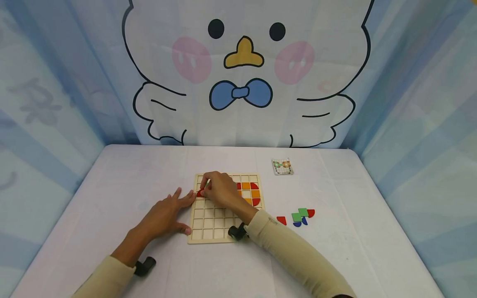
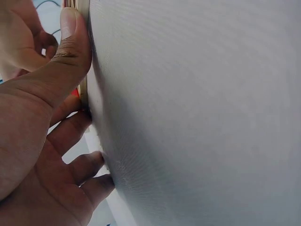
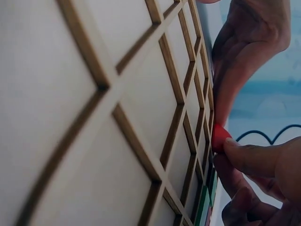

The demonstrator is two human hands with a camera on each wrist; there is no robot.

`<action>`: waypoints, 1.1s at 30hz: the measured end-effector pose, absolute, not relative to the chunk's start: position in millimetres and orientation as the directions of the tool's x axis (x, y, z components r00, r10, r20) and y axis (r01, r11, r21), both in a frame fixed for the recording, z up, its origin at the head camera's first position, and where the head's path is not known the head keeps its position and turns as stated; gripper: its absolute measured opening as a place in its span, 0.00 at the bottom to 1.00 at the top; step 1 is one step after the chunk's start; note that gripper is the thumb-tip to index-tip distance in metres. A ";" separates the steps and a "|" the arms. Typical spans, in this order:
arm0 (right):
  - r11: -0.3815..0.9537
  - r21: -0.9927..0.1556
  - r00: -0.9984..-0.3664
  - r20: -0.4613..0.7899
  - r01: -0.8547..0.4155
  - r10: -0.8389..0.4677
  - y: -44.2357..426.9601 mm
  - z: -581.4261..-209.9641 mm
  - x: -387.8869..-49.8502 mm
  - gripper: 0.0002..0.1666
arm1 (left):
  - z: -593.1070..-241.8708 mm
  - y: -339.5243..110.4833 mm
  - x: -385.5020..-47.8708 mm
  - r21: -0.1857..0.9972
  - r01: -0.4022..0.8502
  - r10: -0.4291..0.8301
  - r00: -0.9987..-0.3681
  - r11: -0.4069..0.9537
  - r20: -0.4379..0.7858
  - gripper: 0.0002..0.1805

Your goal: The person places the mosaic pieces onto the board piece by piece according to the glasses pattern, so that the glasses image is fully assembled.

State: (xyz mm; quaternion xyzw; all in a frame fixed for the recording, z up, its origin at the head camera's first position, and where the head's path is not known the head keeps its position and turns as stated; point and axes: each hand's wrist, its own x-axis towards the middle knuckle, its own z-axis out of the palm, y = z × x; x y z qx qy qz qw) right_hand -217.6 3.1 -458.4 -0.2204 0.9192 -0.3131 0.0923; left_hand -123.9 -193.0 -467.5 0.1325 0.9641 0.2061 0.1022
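Observation:
A wooden grid board lies on the table with its left part between both hands. My left hand is spread along the board's left edge, its thumb and a fingertip touching the side. Over the upper part of the grid, my right hand pinches a red rounded tile at the left column. Its thumb presses on the tile in the right wrist view. Red and orange tiles fill several cells at the board's upper right. The right hand hides the cells between.
Right of the board lie loose tiles: a red one, green squares, another red rounded one and small blue ones. A small patterned card lies farther back. A printed curtain stands behind the table.

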 end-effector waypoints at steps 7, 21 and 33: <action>0.723 -0.624 -0.911 -0.039 -0.298 -0.410 -2.9 -460.5 -224.2 0.07 | -466.6 -192.3 -123.6 0.418 0.212 0.296 -0.944 0.883 -0.146 0.62; 0.782 -0.556 -0.934 -0.027 -0.282 -0.356 -9.2 -462.5 -232.0 0.04 | -467.5 -191.9 -124.1 0.419 0.207 0.294 -0.943 0.884 -0.155 0.61; 0.785 -0.543 -0.927 -0.030 -0.299 -0.374 -6.6 -462.2 -229.4 0.15 | -469.1 -191.4 -123.9 0.407 0.202 0.287 -0.945 0.891 -0.158 0.62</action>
